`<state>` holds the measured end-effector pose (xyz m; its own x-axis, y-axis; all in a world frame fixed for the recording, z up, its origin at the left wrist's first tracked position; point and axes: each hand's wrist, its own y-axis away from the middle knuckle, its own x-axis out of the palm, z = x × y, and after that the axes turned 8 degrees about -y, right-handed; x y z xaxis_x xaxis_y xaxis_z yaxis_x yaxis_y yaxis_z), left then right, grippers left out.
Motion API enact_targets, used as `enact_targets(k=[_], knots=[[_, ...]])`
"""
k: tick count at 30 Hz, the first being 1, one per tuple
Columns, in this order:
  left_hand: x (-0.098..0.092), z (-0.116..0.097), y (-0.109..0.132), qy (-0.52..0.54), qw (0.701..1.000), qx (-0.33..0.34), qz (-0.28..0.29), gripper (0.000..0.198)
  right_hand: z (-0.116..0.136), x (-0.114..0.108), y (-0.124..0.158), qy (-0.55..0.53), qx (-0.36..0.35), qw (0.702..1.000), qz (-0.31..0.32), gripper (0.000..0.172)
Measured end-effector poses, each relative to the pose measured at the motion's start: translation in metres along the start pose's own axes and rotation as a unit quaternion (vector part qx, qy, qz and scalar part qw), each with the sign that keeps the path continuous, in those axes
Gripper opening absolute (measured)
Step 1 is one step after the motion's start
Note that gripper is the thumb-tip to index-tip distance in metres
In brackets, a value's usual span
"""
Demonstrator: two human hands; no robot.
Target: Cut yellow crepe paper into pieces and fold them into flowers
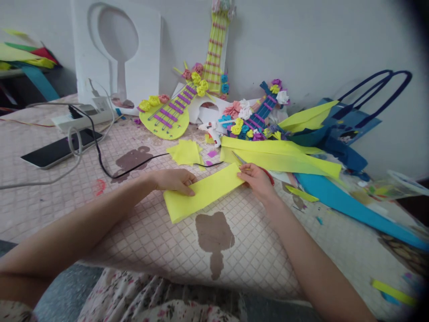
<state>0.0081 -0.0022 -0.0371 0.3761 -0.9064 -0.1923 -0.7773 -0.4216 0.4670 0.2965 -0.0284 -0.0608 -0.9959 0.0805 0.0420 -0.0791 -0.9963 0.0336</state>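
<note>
A folded strip of yellow crepe-like paper [204, 194] lies slanting across the near part of the table. My left hand [177, 181] grips its upper left edge, thumb on top and fingers partly hidden behind. At the right end, my right hand [256, 179] pinches the strip between thumb and fingers. Scissors [237, 157] with red handles are also in the right hand, their blades pointing up and left past the fingers. Just beyond the strip sits a small stack of cut yellow pieces [186, 152]. Longer yellow sheets [278, 154] lie behind the right hand.
A white glue gun [213, 133] rests near paper-flower-decorated guitar shapes, one of them yellow [167, 118]. At left are a phone-like black slab [62, 147], a power strip [83, 114] and cables. A blue paper strip [355, 205] and a blue bag [355, 120] are at right.
</note>
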Motion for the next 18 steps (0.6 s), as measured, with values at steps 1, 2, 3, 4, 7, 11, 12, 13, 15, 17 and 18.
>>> enact_targets(k=[1,2,3,4,7,11,12,13,15,17,18], knots=[[-0.001,0.001,0.000,0.006,1.000,-0.002,0.007,0.035,0.000,0.000,0.001,0.000,-0.005,1.000,0.008,0.038],[-0.002,0.001,0.000,0.011,1.000,-0.005,0.011,0.035,0.000,0.000,0.001,0.003,-0.012,1.000,0.018,0.045],[-0.002,0.002,0.000,0.011,1.000,-0.008,0.011,0.035,0.000,0.000,0.002,0.011,-0.020,0.999,0.031,0.051],[-0.003,0.003,0.000,0.006,1.000,-0.012,0.008,0.035,0.000,0.001,0.003,0.024,-0.031,0.998,0.046,0.054],[-0.006,0.005,0.000,-0.021,0.999,-0.022,-0.017,0.038,-0.002,0.001,0.004,0.103,-0.064,0.989,0.088,0.046],[-0.015,0.006,0.008,-0.120,0.990,-0.018,-0.073,0.040,-0.004,0.003,0.005,0.187,-0.094,0.973,0.100,0.024],[-0.016,0.005,0.012,-0.163,0.982,-0.021,-0.092,0.041,-0.004,0.004,0.005,0.192,-0.097,0.971,0.100,0.021],[-0.016,0.002,0.018,-0.209,0.971,-0.028,-0.115,0.043,-0.005,0.004,0.005,0.194,-0.098,0.971,0.098,0.019],[-0.010,-0.007,0.028,-0.307,0.932,-0.056,-0.184,0.045,-0.005,0.004,0.004,0.199,-0.099,0.970,0.095,0.018],[0.005,-0.019,0.036,-0.399,0.865,-0.082,-0.295,0.045,-0.005,0.004,0.004,0.205,-0.101,0.969,0.091,0.018],[0.015,-0.025,0.037,-0.440,0.828,-0.082,-0.338,0.044,-0.006,0.004,0.003,0.208,-0.103,0.968,0.090,0.018]])
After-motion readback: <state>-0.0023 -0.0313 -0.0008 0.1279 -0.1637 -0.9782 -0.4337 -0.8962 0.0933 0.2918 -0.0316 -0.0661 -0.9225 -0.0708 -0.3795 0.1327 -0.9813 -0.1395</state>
